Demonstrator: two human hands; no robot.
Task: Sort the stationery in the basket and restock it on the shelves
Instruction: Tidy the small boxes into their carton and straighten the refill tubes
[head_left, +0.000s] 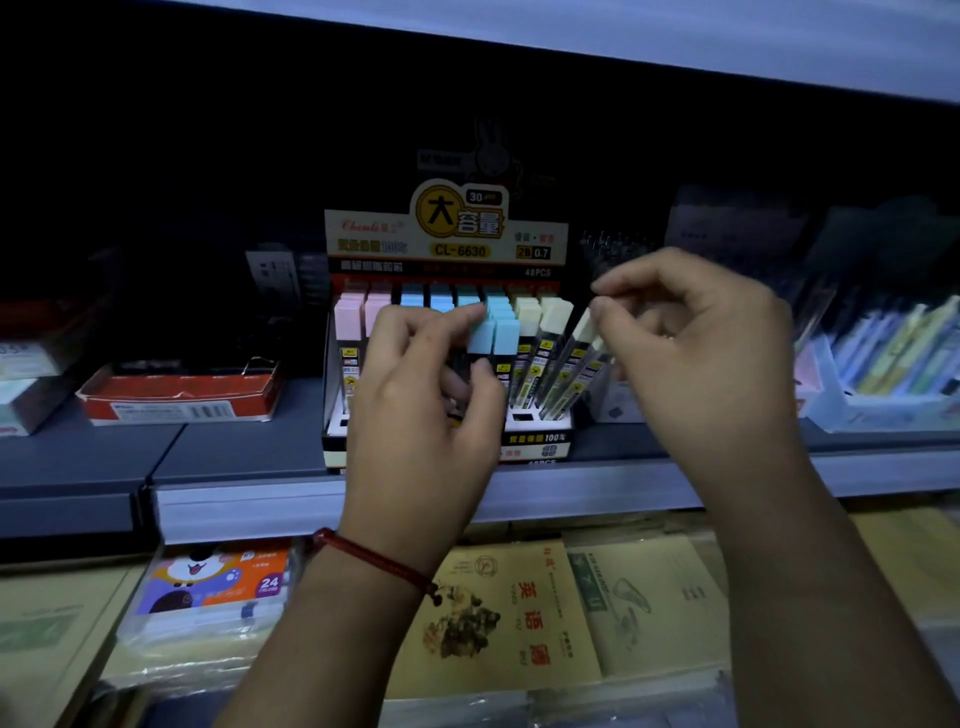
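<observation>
Now, left hand (421, 395) pinches square blue-capped tube (482, 336), right hand (696, 332) cream-capped tube (584, 326).

A grey shelf (234, 452) spans mid frame. At its centre stands a display box (447, 249) of lead tubes (348, 317). Left of it lies a red tray (182, 402), with a white box (23, 400) at the far left edge. At the right sits a clear bin (883, 410) of pens.

Both our forearms reach up. Our left hand (426, 374) pinches a blue-capped tube (480, 335) between forefinger and thumb. Our right hand (691, 332) curls, thumb and forefinger tips close together.
</observation>
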